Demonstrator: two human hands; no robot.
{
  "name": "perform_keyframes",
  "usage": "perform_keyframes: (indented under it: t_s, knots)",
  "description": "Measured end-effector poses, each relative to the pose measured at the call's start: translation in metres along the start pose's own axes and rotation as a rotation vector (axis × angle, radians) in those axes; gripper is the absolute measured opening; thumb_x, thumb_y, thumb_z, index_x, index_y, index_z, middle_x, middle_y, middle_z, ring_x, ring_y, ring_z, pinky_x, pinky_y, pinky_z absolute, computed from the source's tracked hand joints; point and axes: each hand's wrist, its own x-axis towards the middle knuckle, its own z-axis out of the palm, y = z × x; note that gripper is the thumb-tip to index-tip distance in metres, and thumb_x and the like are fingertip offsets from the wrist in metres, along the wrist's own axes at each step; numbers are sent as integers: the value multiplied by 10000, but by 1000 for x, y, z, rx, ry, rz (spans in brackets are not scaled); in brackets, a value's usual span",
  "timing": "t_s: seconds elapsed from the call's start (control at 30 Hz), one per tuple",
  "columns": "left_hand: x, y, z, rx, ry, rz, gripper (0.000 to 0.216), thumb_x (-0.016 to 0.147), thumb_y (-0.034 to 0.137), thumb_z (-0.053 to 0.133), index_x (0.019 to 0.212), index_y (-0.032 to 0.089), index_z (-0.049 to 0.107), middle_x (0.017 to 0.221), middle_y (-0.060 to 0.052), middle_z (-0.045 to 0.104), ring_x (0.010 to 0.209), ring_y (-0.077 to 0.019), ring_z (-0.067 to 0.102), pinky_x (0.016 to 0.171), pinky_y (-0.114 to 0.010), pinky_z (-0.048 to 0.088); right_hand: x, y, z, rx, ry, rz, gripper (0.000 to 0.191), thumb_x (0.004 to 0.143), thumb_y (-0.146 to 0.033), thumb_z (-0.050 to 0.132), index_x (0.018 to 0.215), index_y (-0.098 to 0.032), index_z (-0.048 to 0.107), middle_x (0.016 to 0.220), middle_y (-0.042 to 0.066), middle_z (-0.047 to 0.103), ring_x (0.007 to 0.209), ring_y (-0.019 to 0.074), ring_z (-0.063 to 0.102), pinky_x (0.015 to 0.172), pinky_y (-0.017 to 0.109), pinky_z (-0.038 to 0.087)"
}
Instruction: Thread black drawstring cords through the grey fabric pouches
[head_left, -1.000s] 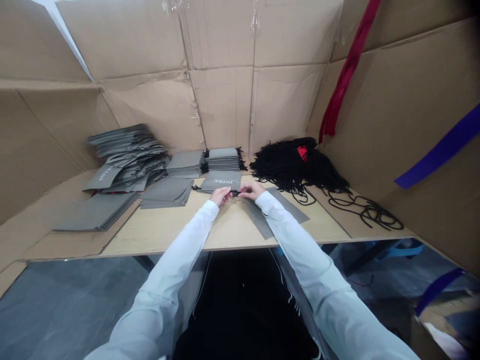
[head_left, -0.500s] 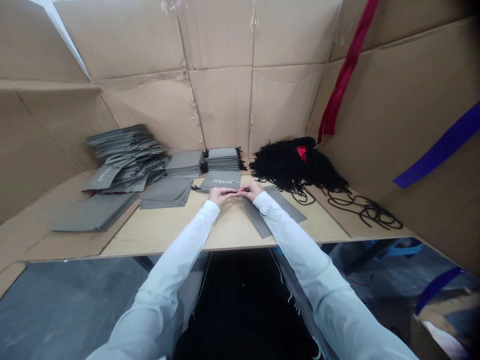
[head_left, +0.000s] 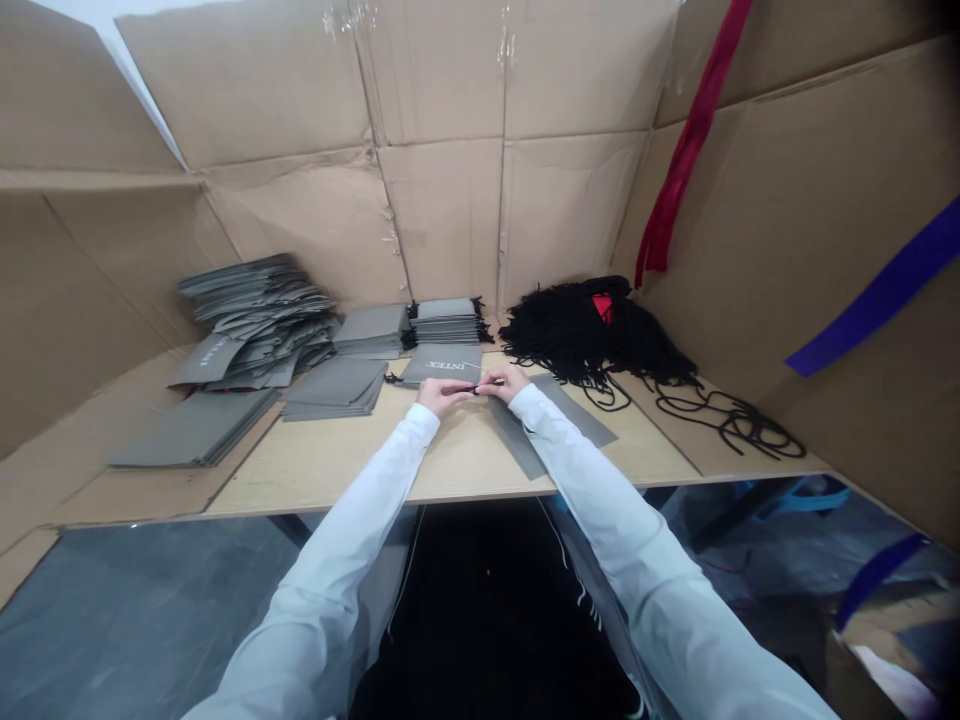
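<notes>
My left hand (head_left: 444,394) and my right hand (head_left: 505,382) meet above the table, both closed in a pinch. A short piece of black cord (head_left: 470,389) shows between their fingertips; the rest of it is hidden by the fingers. Beneath my right hand and forearm lies a flat grey fabric bag (head_left: 574,412), set at an angle. Just beyond my left hand is a grey drawstring bag (head_left: 442,364) with white lettering and a black cord end at its left side.
Stacked grey bags stand at the left (head_left: 262,320), with a corded stack (head_left: 448,322) at the back centre. A black cord heap (head_left: 592,325) lies back right, loose loops (head_left: 739,420) beside it. Cardboard walls (head_left: 442,210) surround the table (head_left: 322,465); red ribbon (head_left: 686,150) and blue ribbon (head_left: 877,300) hang right.
Both hands stay in nearly the same place, with a small shift of the fingers. The black cord between the fingertips shows more clearly now. The view has tilted very slightly.
</notes>
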Motion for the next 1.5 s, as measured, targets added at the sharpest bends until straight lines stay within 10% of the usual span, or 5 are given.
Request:
perform_keyframes:
  t_s: [0.67,1.17,1.5]
  knots:
    - [-7,-4,-23,-69,-149,-55,310,592,399,583,593,91,620,476,-18,546,460,-87,448,477,-213,340,4,-3,-2,-138,-84,-119,152,657,-271,582,754,-188,664,750,18,651,725,134,579,669,208,398]
    - [0,-17,-6,-462,-297,-376,235,589,352,520,619,123,477,445,2,485,390,-109,488,384,-215,312,0,-10,22,78,-166,-130,322,610,-326,616,874,-142,598,664,17,617,630,102,545,629,213,410]
    - [-2,-17,-6,-229,-226,-179,326,638,445,512,572,129,468,424,35,439,376,-60,399,393,-192,269,-1,-10,23,113,-61,-30,218,610,-308,601,725,-129,646,670,49,639,605,121,567,599,223,434]
